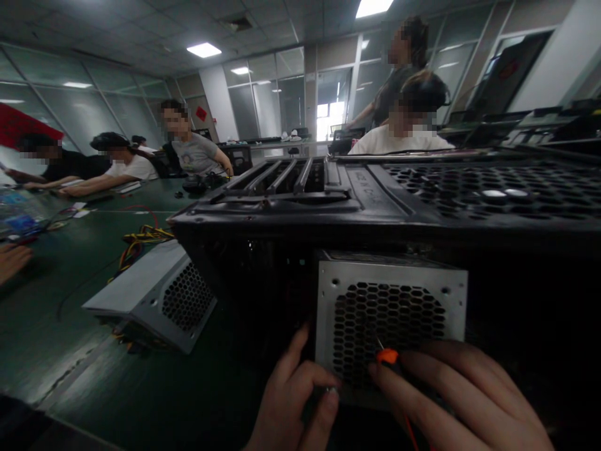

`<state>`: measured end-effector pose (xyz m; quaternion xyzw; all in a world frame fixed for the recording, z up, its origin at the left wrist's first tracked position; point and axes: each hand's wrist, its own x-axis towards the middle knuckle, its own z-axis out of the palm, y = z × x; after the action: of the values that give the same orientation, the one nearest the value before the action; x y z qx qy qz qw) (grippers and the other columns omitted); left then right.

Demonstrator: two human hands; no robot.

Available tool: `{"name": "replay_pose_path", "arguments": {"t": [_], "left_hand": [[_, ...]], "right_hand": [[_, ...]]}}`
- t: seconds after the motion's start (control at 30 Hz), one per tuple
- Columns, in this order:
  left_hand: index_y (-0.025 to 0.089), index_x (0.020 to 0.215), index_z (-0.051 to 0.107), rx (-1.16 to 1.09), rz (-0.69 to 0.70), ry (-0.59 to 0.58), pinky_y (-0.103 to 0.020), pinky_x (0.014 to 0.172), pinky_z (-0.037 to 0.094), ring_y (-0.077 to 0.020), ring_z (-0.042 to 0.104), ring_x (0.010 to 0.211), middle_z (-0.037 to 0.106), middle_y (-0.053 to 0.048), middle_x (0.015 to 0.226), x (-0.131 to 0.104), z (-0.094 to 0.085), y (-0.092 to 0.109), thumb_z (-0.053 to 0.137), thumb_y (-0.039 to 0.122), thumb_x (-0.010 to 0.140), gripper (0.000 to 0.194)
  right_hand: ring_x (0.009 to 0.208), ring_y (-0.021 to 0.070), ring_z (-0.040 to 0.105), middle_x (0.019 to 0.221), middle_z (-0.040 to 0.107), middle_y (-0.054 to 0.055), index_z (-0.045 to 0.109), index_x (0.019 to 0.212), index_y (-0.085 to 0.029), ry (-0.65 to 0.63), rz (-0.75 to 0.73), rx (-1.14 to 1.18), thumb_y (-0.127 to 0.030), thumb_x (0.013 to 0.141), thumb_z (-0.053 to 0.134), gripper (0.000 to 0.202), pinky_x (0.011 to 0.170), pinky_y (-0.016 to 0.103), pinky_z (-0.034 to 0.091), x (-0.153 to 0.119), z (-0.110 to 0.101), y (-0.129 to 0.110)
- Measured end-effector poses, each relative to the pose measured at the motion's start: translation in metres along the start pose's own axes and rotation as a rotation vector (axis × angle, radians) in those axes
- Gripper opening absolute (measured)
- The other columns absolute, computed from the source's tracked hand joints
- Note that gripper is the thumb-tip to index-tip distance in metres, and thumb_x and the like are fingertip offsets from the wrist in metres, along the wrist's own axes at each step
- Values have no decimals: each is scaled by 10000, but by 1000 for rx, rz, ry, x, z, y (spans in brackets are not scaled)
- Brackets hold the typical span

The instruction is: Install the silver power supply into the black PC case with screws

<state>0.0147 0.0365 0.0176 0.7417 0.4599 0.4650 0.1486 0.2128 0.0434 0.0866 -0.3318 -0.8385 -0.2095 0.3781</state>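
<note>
A black computer case (357, 207) lies on its side on the green table (56, 300). A silver power supply (389, 319) with a honeycomb grille sits in its near opening. My right hand (455, 401) grips an orange-handled screwdriver (387, 357), its tip against the lower grille. My left hand (293, 407) pinches a small metal part, seemingly a screw (331, 391), at the supply's lower left corner.
A second silver power supply (154, 304) lies to the left with coloured cables (138, 241) behind it. Another person's hand (12, 260) rests at the left edge. Several people sit or stand around the far side of the table.
</note>
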Motion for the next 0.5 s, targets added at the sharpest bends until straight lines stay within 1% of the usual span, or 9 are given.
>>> {"name": "replay_pose_path", "arguments": {"t": [0.2,0.37,0.5], "left_hand": [[219,846,616,-3,11,-10,-407,919,480,-240,479,1247,474,-111,1378,0,0,0,449,328,888,203],[216,844,619,-1,24,-24,-400,912,488,-246,484,1244,475,-120,1376,3,-3,-1,450,319,887,202],[213,857,629,0,55,-72,-386,895,502,-253,503,1226,469,-126,1383,3,-5,-2,483,310,868,176]], "right_hand": [[847,165,492,899,594,17,603,1008,-216,-33,-27,-7,-210,979,289,316,738,309,360,4,0,2],[852,161,510,912,606,16,615,1015,-211,-41,-46,20,-247,989,281,337,742,302,372,4,0,2],[890,165,516,953,613,6,620,1027,-222,-47,-32,30,-260,991,286,338,777,314,365,1,-1,1]]}}
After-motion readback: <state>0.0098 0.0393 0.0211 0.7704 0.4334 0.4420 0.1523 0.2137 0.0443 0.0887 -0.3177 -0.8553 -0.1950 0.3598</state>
